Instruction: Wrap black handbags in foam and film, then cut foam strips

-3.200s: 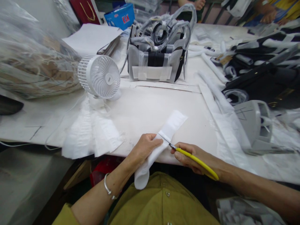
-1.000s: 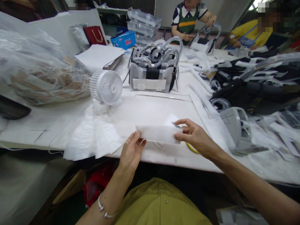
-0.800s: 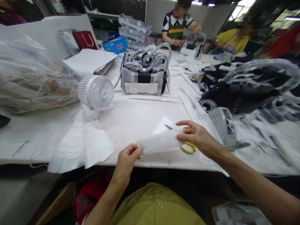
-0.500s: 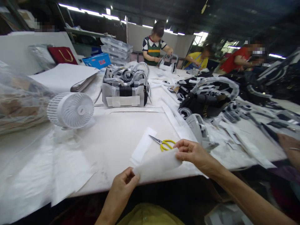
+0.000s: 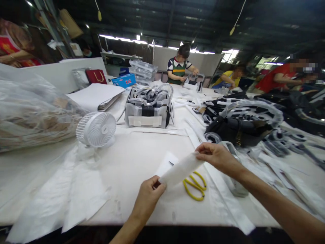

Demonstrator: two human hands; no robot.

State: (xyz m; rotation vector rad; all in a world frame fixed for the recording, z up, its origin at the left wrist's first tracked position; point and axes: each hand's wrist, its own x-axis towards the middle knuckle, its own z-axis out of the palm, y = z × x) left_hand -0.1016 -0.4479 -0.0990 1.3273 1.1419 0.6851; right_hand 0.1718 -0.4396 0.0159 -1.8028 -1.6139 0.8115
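A white strip (image 5: 180, 170) is stretched at a slant between my two hands, above the table. My left hand (image 5: 149, 195) pinches its lower left end between thumb and fingers. The upper right end is pinched by my right hand (image 5: 215, 156). Under the strip lie scissors with yellow handles (image 5: 195, 186); most of their blades are hidden by it. Another white piece (image 5: 166, 162) lies flat on the table (image 5: 127, 152) just behind the strip, partly covered by it.
A white fan (image 5: 96, 129) stands left, beside a large clear plastic bag (image 5: 38, 115). Wrapped handbags (image 5: 149, 110) stand behind. A black bag (image 5: 237, 130) and loose parts fill the right. Several people work farther back.
The camera view has shifted, so the table appears lower and farther left things show. Both hands still hold the strip, which now hangs over the scissors and covers most of their blades.
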